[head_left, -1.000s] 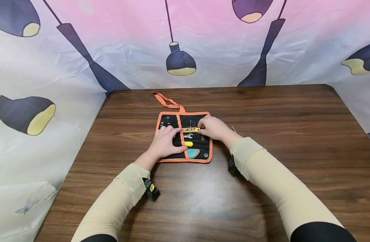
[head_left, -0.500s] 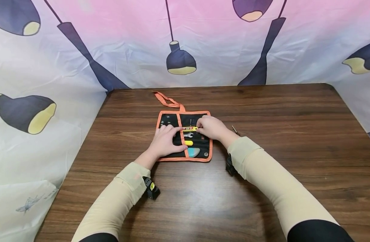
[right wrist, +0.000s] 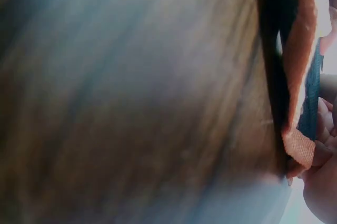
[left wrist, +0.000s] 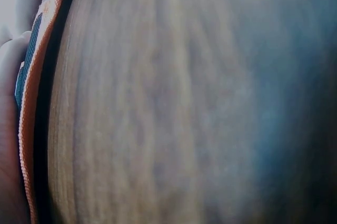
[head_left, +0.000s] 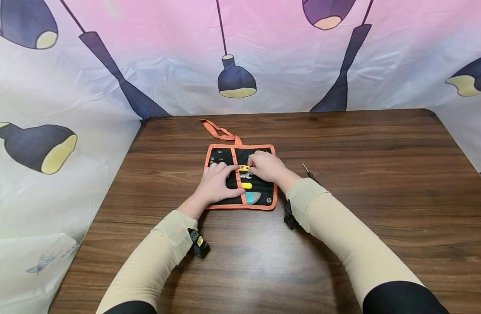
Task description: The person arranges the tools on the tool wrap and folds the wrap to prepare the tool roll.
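A black tool pouch (head_left: 264, 187) with orange edging lies unfolded on the table. My left hand (head_left: 214, 185) rests on its left half, fingers spread, with the index fingertip and thumb at the orange middle band (head_left: 239, 178). From the right, my right hand (head_left: 266, 167) pinches the end of a slim yellow tool (head_left: 243, 168) with red and white print; its other end is tucked under the band. Below it, a small wrench (head_left: 246, 175), a yellow handle (head_left: 246, 186) and a teal rounded tool (head_left: 253, 198) stick out of the band. Both wrist views mostly show blurred table.
An orange strap (head_left: 221, 131) trails from the pouch's top edge across the wooden table (head_left: 366, 165). Beside the right wrist lies a thin dark tool with a metal tip (head_left: 308, 170), partly hidden by the sleeve. A printed cloth (head_left: 280, 56) hangs behind the table.
My right hand has moved left, and the slim yellow tool has slid further under the middle band, with less of it showing. My left hand has stayed in place on the pouch.
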Demonstrator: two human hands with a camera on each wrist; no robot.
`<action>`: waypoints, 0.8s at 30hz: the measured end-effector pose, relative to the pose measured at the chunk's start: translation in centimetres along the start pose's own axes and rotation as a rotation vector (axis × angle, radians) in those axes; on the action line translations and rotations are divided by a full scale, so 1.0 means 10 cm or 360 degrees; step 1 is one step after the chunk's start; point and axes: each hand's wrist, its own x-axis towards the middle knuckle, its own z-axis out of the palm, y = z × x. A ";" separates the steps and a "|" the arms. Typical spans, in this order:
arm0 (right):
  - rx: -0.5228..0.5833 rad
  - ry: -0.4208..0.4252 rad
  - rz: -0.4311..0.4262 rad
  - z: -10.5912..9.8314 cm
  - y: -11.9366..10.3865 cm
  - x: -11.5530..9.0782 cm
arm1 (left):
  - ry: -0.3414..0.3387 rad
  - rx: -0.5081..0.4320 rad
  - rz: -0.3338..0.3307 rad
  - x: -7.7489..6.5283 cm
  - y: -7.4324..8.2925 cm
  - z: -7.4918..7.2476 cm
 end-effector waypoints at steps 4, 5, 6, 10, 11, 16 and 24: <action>0.0017 -0.0008 0.0011 0.00 -0.03 0.03 | 0.0012 -0.0001 0.0009 0.00 -0.01 0.01; 0.0018 -0.0014 0.0008 0.01 -0.04 0.04 | 0.0010 -0.0006 0.0013 0.01 -0.01 0.02; 0.0017 -0.0021 0.0004 0.01 -0.05 0.05 | 0.0008 -0.0012 0.0019 0.01 -0.01 0.02; 0.0015 -0.0063 -0.0021 0.02 -0.10 0.09 | -0.0009 -0.0039 0.0044 0.01 -0.01 0.03; 0.0017 -0.0067 -0.0019 0.02 -0.11 0.10 | -0.0010 -0.0051 0.0049 0.01 -0.01 0.04; 0.0031 -0.0085 0.0000 0.03 -0.15 0.14 | 0.0007 -0.0084 0.0059 0.02 -0.01 0.02; 0.0066 -0.0078 0.0009 0.05 -0.18 0.14 | 0.0001 -0.0102 0.0059 0.02 -0.02 0.00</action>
